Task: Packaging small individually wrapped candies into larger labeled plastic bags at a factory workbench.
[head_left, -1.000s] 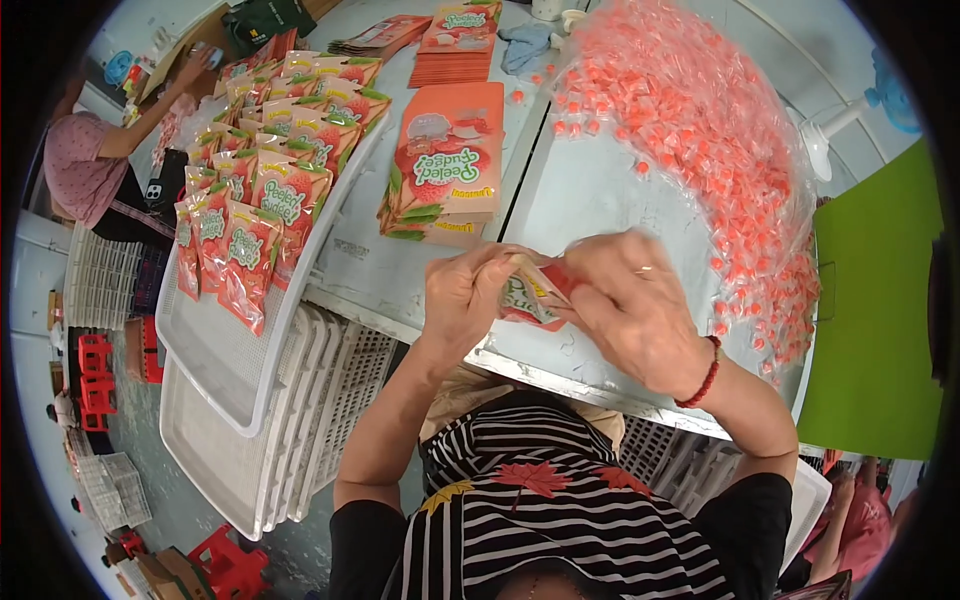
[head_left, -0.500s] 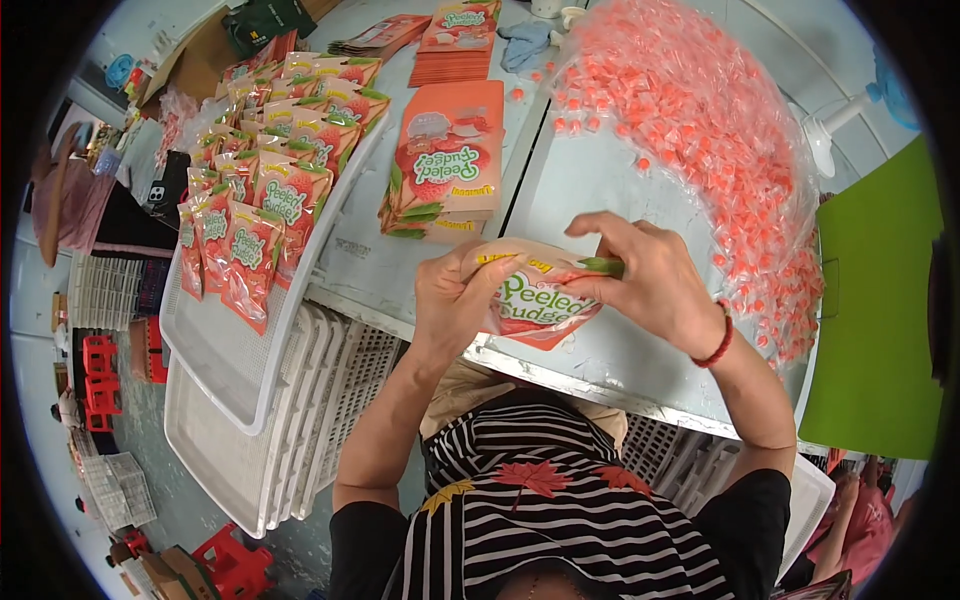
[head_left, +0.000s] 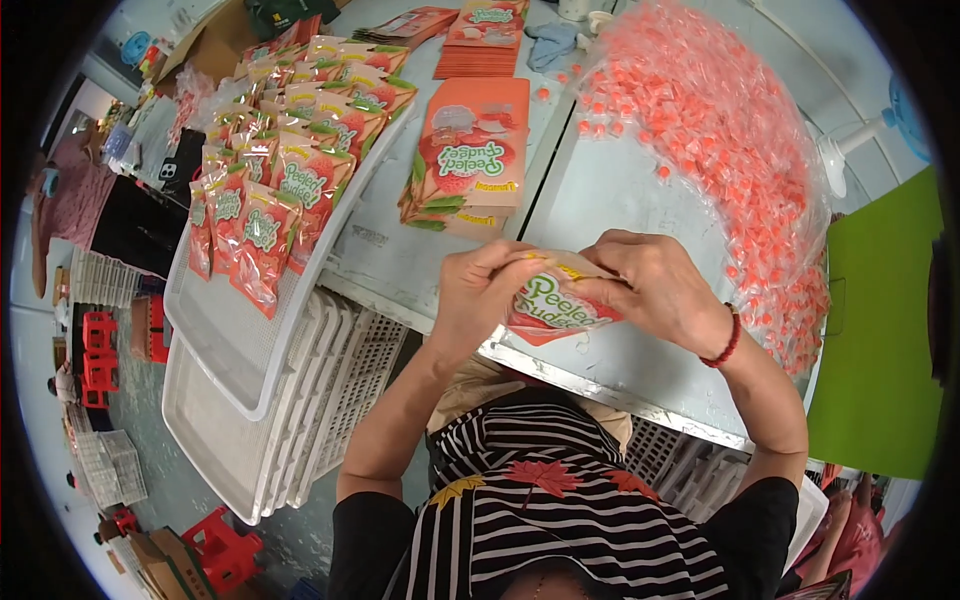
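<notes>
Since the earlier frame, the right hand has brought its raised fingers down onto the printed pouch, held over the near edge of the desk. Its grip pinches one upper corner; the left hand pinches the other. Uneven pulling could crease or split the film; whether the mouth is open is hard to tell.

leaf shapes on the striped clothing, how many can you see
3: a yellow leaf at left, a red leaf near the middle, and a second red leaf at right. More may be hidden in the folds of the clothing.
</notes>
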Demonstrator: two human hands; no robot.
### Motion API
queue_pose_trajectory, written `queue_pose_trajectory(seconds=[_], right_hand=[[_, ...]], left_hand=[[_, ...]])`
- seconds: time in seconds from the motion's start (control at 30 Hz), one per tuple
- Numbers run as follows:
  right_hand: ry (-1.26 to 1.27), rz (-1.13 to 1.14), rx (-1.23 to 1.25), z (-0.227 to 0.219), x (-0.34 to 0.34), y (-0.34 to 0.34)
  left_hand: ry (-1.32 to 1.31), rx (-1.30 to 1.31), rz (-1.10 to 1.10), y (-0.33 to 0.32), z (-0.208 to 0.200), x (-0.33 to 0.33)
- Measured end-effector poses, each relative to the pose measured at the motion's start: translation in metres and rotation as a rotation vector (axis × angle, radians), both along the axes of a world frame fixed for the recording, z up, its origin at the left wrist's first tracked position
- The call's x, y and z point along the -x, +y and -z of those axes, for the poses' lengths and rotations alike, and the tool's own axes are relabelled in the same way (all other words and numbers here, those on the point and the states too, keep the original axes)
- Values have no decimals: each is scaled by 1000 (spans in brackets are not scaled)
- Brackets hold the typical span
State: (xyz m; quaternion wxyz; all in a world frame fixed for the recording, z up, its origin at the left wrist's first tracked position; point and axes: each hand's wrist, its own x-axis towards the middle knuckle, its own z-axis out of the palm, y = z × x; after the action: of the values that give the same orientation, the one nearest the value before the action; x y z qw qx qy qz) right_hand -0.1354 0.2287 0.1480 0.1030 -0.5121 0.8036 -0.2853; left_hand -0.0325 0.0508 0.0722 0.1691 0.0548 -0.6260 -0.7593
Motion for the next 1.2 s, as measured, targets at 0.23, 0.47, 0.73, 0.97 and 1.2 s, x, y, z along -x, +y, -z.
queue_pose_trajectory(seconds=[0.23,0.47,0.73,0.97,1.2], right_hand=[[192,-79,7,1,-12,-27],[156,-105,-45,6,-22,-39],[65,-88,-140,1,-30,-46],[32,-72,-22,-5,-33,-47],[-768,134,132,-12,-56,-100]], left_hand=[[-15,139,-33,-17,-2,-18],[29,124,-107,-42,-1,-31],[79,47,-178,-56,-1,-42],[49,83,-237,-68,0,-45],[88,796,-387,-30,20,-61]])
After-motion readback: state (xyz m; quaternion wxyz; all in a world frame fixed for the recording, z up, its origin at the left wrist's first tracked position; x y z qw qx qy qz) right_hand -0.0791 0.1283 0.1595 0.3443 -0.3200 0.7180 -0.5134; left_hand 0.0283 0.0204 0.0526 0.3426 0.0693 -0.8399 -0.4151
